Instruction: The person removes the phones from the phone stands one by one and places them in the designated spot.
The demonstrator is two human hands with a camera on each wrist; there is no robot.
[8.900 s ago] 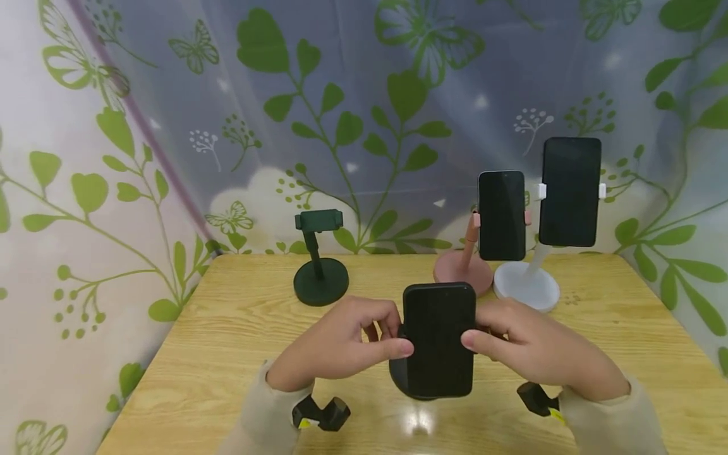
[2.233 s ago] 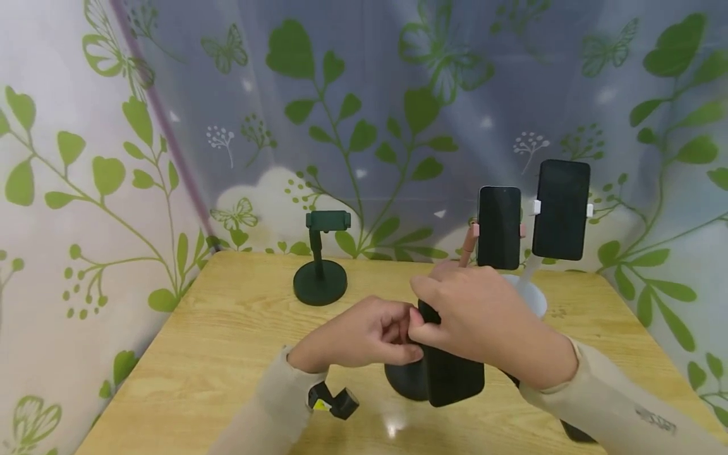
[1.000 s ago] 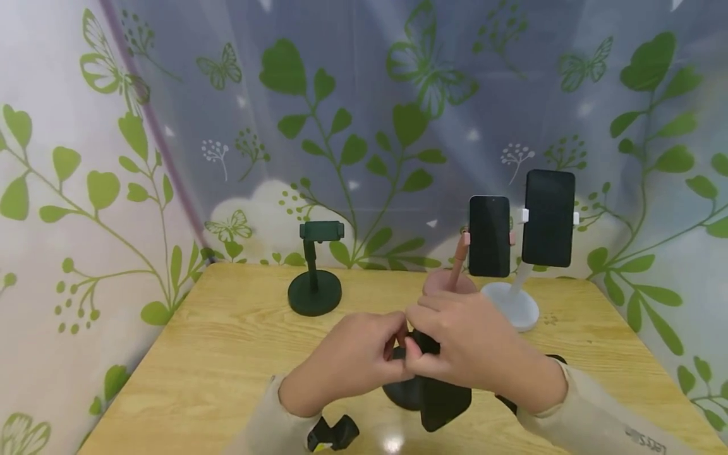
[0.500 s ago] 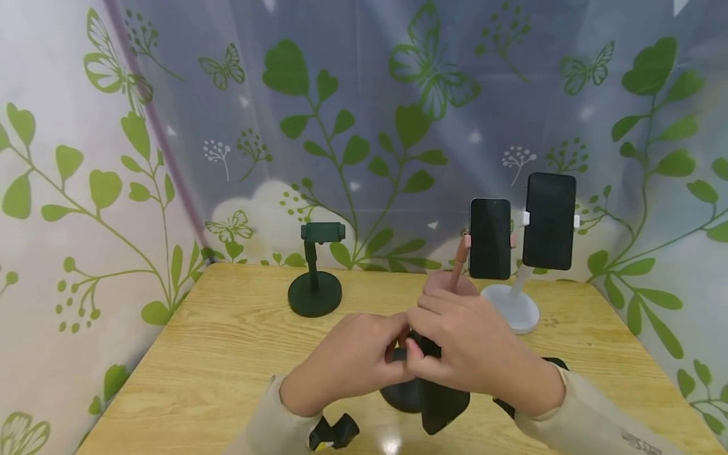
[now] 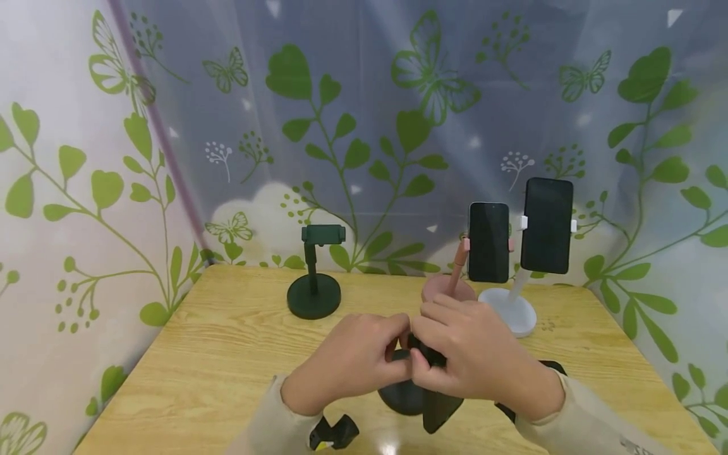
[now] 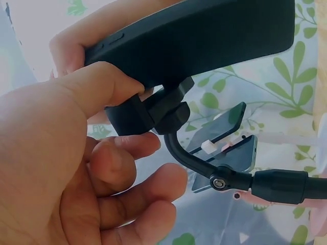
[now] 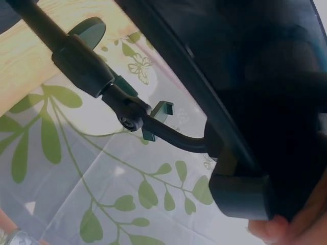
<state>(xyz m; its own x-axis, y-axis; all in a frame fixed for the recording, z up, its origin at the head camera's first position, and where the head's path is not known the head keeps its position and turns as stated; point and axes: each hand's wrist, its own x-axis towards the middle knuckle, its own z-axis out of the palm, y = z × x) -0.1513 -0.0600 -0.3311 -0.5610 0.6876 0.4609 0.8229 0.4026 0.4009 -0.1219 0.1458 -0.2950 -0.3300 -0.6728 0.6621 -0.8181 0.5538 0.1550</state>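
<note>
A black phone (image 5: 439, 407) is turned edge-on in the clamp of a black phone stand, whose round base (image 5: 400, 398) rests on the table. My left hand (image 5: 355, 351) pinches the end of the stand's clamp (image 6: 127, 117) between thumb and index finger; its other fingers curl loosely below. Reaching over the phone from the right, my right hand (image 5: 469, 344) grips its upper end together with the clamp side. In the right wrist view the phone's dark screen (image 7: 271, 41) fills the right, and only a few right fingertips (image 7: 271, 227) show.
A dark green phone stand (image 5: 314, 294) stands empty at the back left. Back right, a pink stand (image 5: 449, 287) and a white stand (image 5: 509, 309) each hold a phone upright. A dark flat thing (image 5: 554, 366) is partly hidden under my right forearm. Patterned cloth hangs behind the table.
Earlier the phone faced me upright, a hand at each side. It has since turned edge-on, and my right hand has moved left over its top. The last second shows a slight further turn.
</note>
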